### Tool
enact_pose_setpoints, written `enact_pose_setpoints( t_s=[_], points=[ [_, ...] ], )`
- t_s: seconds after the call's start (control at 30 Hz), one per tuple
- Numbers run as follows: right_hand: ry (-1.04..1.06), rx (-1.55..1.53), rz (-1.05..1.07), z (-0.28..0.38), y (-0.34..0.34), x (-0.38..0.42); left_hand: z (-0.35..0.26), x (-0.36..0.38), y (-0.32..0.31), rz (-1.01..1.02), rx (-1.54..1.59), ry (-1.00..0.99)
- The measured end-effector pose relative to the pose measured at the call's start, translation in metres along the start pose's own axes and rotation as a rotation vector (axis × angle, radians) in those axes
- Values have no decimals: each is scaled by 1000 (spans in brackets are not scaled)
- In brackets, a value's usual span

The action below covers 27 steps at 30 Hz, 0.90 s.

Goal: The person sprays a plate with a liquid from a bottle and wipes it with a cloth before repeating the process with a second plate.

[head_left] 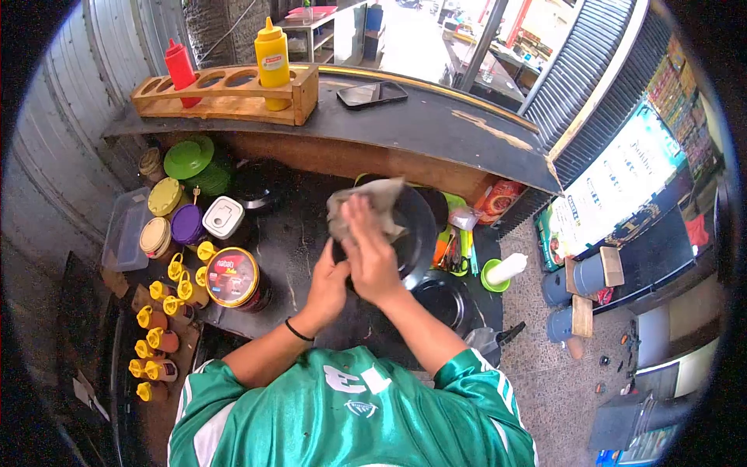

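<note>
A shiny black plate [420, 233] is tilted in front of me above the dark counter. My left hand [331, 282] is at its near left edge, fingers curled round the rim and mostly hidden behind it. Over the plate's upper left, my right hand [369, 253] presses a crumpled grey-brown cloth [381, 198], its fingers long and slightly blurred. Another black plate [440, 302] lies on the counter just right of my right forearm.
Lidded tubs, including a round nabati tub [233, 278], and several yellow-capped bottles [162, 340] stand on the left. A wooden rack [226, 105] holds red and yellow squeeze bottles on the raised ledge, beside a phone [372, 94]. A white bottle [507, 269] leans in a green cup.
</note>
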State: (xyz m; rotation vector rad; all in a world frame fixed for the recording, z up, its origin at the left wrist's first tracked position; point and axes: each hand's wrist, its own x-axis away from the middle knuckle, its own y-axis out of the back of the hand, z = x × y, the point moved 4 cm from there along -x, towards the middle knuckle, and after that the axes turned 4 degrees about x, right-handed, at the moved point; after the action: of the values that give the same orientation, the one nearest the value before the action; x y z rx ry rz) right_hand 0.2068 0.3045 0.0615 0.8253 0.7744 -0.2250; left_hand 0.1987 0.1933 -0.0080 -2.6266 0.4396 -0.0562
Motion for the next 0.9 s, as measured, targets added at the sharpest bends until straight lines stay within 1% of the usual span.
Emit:
enact_pose_setpoints(
  t_s=[0.03, 0.07, 0.1, 0.17, 0.2, 0.27, 0.3, 0.33, 0.4, 0.43, 0.5, 0.53, 0.6, 0.67, 0.7, 0.73, 0.77, 0.8, 0.83, 0.87, 0.9],
  points=[
    [5, -56, 55, 7, 3, 4, -10, -4, -1, -24, -40, -117],
    [9, -113, 108, 13, 5, 7, -16, -5, -1, -16, -43, -120],
    [10, -112, 100, 16, 10, 11, -24, -5, 1, -21, 22, -158],
    [87, 39, 208, 18, 20, 24, -32, -1, 5, -32, 99, -201],
    [86, 30, 211, 18, 24, 30, -31, 3, 5, -41, 95, -198],
    [89, 291, 165, 14, 34, 38, -27, 9, -1, -61, 116, -185],
    [66, 398, 123, 5, 36, 43, -22, 11, -3, -93, 197, -168],
    [15, 492, 78, -7, 40, 45, -21, 12, -3, -93, 192, -170],
    [-59, 671, 14, -30, 55, 39, -17, 15, -3, -97, 154, -98],
    [-67, 671, 11, -34, 54, 36, -19, 17, -9, -64, 125, -76],
    [-188, 609, 31, -44, 57, 30, -21, 19, -16, -23, 78, -59],
    [-155, 546, -88, -37, 56, 24, -21, 18, -21, 13, 35, -52],
    [-135, 463, -200, -23, 47, 21, -14, 14, -23, 48, 52, -47],
    [-96, 189, -78, 2, 41, 20, -9, 8, -19, 71, 64, -40],
    [7, 192, -78, 13, 39, 21, -9, 4, -11, 10, 168, 4],
    [56, 248, -57, 27, 40, 19, -14, 0, -4, -53, 269, 46],
    [94, 143, 3, 36, 40, 20, -24, -1, -2, -45, 224, 50],
    [130, 34, 64, 44, 38, 22, -39, 0, -2, -56, 303, 120],
    [160, 43, 104, 48, 34, 25, -44, -3, 3, -18, 387, 178],
    [158, 33, 96, 51, 36, 28, -48, -6, 6, 19, 474, 235],
    [162, 58, 77, 53, 41, 29, -58, -7, -1, 19, 465, 232]
  ],
)
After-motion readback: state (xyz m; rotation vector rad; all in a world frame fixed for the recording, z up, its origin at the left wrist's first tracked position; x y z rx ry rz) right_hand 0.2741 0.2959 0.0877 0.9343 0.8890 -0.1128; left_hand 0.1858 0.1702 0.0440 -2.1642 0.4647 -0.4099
